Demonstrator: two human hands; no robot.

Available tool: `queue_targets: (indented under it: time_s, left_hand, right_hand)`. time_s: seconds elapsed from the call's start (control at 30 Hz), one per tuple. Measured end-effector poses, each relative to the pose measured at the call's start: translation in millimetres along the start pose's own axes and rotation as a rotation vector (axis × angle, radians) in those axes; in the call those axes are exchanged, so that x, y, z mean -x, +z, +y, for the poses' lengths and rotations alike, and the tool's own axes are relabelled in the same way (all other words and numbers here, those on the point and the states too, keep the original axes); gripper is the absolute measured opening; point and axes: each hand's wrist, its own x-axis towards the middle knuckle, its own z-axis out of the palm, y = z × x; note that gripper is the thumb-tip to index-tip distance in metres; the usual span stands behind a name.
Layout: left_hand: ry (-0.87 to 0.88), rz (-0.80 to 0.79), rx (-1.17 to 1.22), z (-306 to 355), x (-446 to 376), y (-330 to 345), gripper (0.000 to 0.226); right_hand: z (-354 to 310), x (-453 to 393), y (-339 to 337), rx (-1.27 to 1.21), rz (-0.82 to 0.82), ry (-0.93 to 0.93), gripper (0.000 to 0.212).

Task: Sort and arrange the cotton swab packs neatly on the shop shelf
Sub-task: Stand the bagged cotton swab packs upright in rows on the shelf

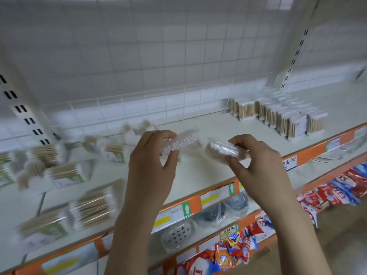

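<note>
There are 2 packs up in the air, 1 in each hand. Each is a clear plastic pack full of cotton swabs with thin wooden sticks and little white tips. The left pack point(178, 143) shows its round white tips in a row. The right pack point(224, 150) shows the stick ends on its left side and is a bit blurry.

The left hand point(153, 165) pinches its pack between the thumb below and the curled fingers on top. The right hand point(256, 165) grips its pack the same way, thumb under and fingers over. The 2 packs are near each other but not touching, above the middle of the white shelf point(198, 175).

More packs lie in a messy pile point(65, 171) on the shelf to the left of the hands. Far to the right, a tidy row of packs point(282, 118) stands upright, well apart from the hands.
</note>
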Motion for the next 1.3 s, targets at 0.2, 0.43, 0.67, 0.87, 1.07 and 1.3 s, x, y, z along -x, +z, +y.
queue_targets:
  time_s: [0.2,0.43,0.67,0.87,1.07,1.3]
  left_hand:
    - [0.051,-0.005,0.016,1.3,-25.9,38.9,0.027]
    - [-0.018,-0.056,0.011,12.9,-47.6,102.5,0.028]
    - [-0.077,-0.042,-0.19,41.9,-70.7,185.9,0.031]
    - [-0.132,-0.02,-0.28,69.3,-82.4,239.6,0.031]
    - [-0.182,-0.011,-0.348,79.0,-83.9,262.7,0.023]
    - [-0.237,-0.032,-0.429,82.0,-79.6,281.7,0.021]
  right_hand:
    - [35.1,-19.5,-5.3,0.008,0.01,0.044,0.026]
    - [102.3,-57.0,-9.5,-0.001,0.026,0.03,0.026]
    - [196.3,-120.3,-33.0,0.02,-0.072,-0.097,0.03]
    - [257.0,-169.5,-42.6,0.094,-0.129,-0.193,0.033]
    - [277.1,-230.4,-36.9,0.145,-0.2,-0.378,0.024]
    - [286.2,-278.6,-9.5,0.179,-0.394,-0.463,0.026]
